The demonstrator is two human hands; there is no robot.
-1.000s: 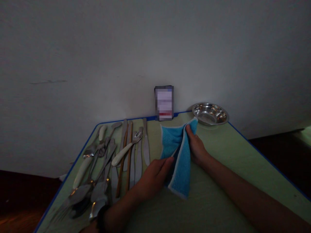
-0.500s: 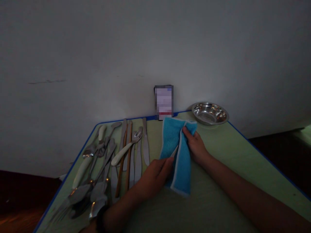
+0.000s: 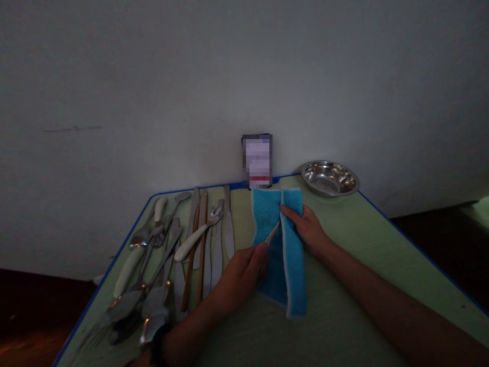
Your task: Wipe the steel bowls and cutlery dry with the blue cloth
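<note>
A blue cloth (image 3: 266, 214) with a pale edge hangs partly folded over the table. My right hand (image 3: 307, 227) is closed on its upper right part, thumb on the fold. From my left hand (image 3: 242, 272), closed in a fist, a thin light-coloured piece of cutlery (image 3: 272, 234) slants up to the fold. Its far end is hidden in the cloth, so its kind cannot be told. Left of my left hand lie several table knives (image 3: 228, 232), wooden chopsticks (image 3: 202, 244) and a small fork (image 3: 198, 237) with a cream handle lying across them.
A heap of spoons and forks (image 3: 128, 300) covers the table's left side. A steel bowl (image 3: 330, 178) stands at the back right corner. A phone with a blurred screen (image 3: 257, 160) leans on the wall. The green table (image 3: 367, 250) has a blue edge.
The cloth has swung and opened out, its lower end shifting right and down. My right hand has moved slightly left and down, and my left hand slightly left. More of the cutlery piece shows.
</note>
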